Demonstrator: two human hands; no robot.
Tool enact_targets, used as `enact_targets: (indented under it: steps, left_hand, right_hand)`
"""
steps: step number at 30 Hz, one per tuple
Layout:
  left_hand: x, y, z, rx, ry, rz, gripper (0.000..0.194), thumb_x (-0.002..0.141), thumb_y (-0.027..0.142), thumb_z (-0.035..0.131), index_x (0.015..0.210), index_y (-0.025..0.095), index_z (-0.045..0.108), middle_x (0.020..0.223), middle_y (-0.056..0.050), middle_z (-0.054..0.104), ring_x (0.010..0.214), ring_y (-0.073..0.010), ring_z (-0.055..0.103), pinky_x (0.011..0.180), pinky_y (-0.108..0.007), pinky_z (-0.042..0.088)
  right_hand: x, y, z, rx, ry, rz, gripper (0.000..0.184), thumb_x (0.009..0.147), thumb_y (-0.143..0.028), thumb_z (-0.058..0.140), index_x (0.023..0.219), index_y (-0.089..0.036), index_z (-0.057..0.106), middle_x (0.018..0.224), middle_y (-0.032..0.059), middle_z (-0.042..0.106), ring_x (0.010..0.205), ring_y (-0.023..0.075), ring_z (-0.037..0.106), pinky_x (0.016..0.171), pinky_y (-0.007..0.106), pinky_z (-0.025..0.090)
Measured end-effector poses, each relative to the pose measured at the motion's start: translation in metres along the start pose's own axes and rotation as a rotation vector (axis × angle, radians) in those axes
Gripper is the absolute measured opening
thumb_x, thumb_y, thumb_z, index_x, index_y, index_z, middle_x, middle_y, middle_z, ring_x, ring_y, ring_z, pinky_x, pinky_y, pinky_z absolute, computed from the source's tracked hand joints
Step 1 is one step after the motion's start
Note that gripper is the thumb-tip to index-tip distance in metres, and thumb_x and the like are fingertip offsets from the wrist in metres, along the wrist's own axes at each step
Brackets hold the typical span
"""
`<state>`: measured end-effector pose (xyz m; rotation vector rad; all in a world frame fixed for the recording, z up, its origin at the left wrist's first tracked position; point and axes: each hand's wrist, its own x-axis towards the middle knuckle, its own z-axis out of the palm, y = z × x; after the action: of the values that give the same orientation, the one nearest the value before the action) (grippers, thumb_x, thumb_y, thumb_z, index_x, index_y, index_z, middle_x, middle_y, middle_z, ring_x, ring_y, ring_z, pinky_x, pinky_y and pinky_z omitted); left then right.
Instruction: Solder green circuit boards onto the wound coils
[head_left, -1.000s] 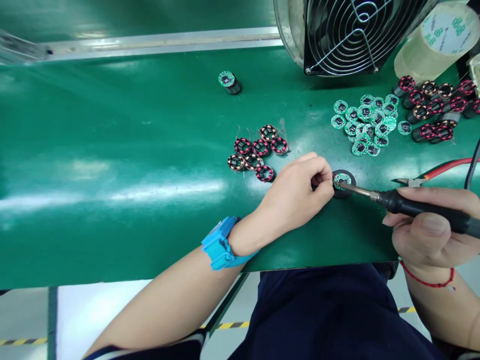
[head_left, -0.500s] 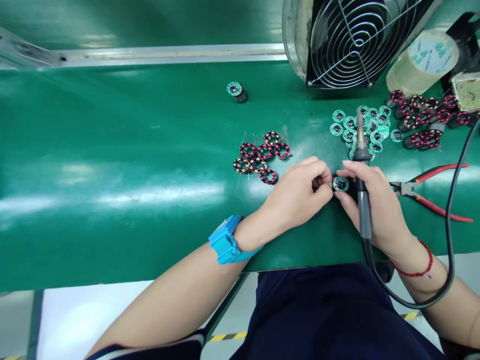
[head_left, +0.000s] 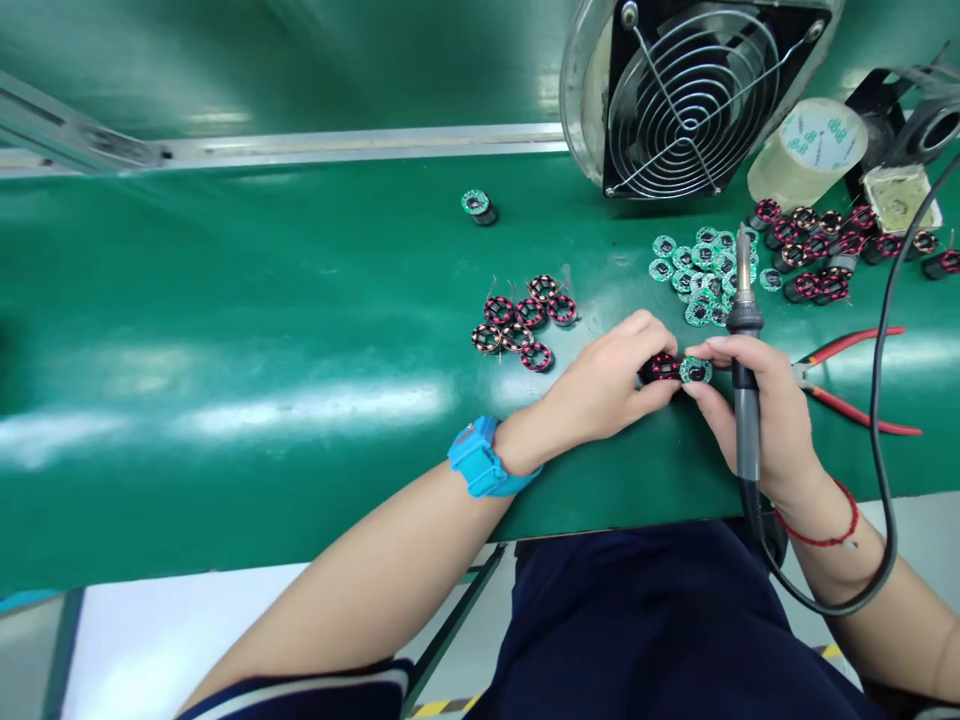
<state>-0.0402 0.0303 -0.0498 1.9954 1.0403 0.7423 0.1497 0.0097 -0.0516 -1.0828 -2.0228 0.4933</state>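
My left hand (head_left: 611, 375), with a blue strap at its wrist, is closed around a small motor stator (head_left: 663, 366) whose red-and-black wound end faces up. My right hand (head_left: 769, 415) pinches a round green circuit board (head_left: 696, 370) by its edge with thumb and fingertips, right beside the stator; whether the two touch, I cannot tell. The same hand also carries a soldering iron (head_left: 747, 400), held upright in the picture with its tip pointing away from me. Beyond that tip lies a pile of round green circuit boards (head_left: 703, 257).
Several wound stators (head_left: 531, 313) stand left of my hands; one topped with a board (head_left: 478, 206) sits farther back. Red-handled cutters (head_left: 840, 385) lie at right, near the iron's cable (head_left: 885, 430). Behind are a fan (head_left: 686, 125), more stators (head_left: 817, 245) and a tape roll (head_left: 810, 150).
The stator in my left hand now shows its red-and-black end, which was hidden before. Both hands have shifted slightly right, with the board and iron. The camera view has also shifted.
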Motion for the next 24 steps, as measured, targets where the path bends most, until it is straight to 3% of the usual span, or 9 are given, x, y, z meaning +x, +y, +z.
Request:
enact_targets:
  steps: [5,9,13,17,24]
  left_hand:
    - [-0.001,-0.003,-0.010,-0.071,0.002,0.009,0.005,0.085,0.018,0.058,0.089,0.015,0.060,0.091,-0.004,0.061,0.084,-0.0154,0.056,0.079,-0.030,0.046]
    - [-0.006,0.006,-0.012,-0.142,0.072,-0.053,0.018,0.085,0.026,0.064,0.101,0.018,0.067,0.089,-0.003,0.056,0.083,-0.0144,0.054,0.077,-0.028,0.047]
    - [-0.008,0.015,-0.006,-0.563,0.069,-0.304,0.027,0.084,0.024,0.063,0.111,0.020,0.067,0.099,-0.004,0.061,0.073,-0.0108,0.057,0.070,-0.027,0.052]
    - [-0.007,0.017,-0.001,-0.995,0.025,-0.482,0.031,0.079,0.022,0.069,0.110,0.018,0.069,0.098,-0.004,0.068,0.077,-0.0105,0.063,0.078,-0.027,0.056]
    - [-0.008,0.019,0.000,-1.196,0.079,-0.592,0.022,0.081,0.025,0.071,0.102,0.018,0.074,0.100,-0.004,0.072,0.082,-0.0117,0.069,0.081,-0.026,0.058]
  right_hand:
    - [-0.002,-0.001,0.000,0.114,0.031,0.064,0.047,0.086,-0.019,0.066,0.127,-0.030,0.047,0.110,0.0038,0.067,0.100,0.0195,0.067,0.086,0.037,0.058]
    - [0.000,-0.004,-0.003,0.063,0.089,-0.041,0.052,0.083,-0.013,0.068,0.128,-0.029,0.048,0.110,0.0049,0.067,0.102,0.0200,0.066,0.087,0.038,0.058]
    - [0.002,-0.005,-0.006,0.071,0.083,-0.150,0.056,0.082,-0.008,0.067,0.130,-0.028,0.047,0.109,0.0059,0.068,0.103,0.0204,0.067,0.089,0.040,0.057]
    - [0.002,-0.005,-0.005,0.073,0.048,-0.164,0.057,0.082,-0.007,0.066,0.131,-0.028,0.046,0.109,0.0064,0.068,0.103,0.0212,0.067,0.087,0.042,0.058]
    - [0.001,-0.006,-0.005,0.055,0.028,-0.168,0.058,0.083,-0.009,0.065,0.133,-0.029,0.044,0.112,0.0062,0.068,0.103,0.0214,0.066,0.085,0.042,0.057]
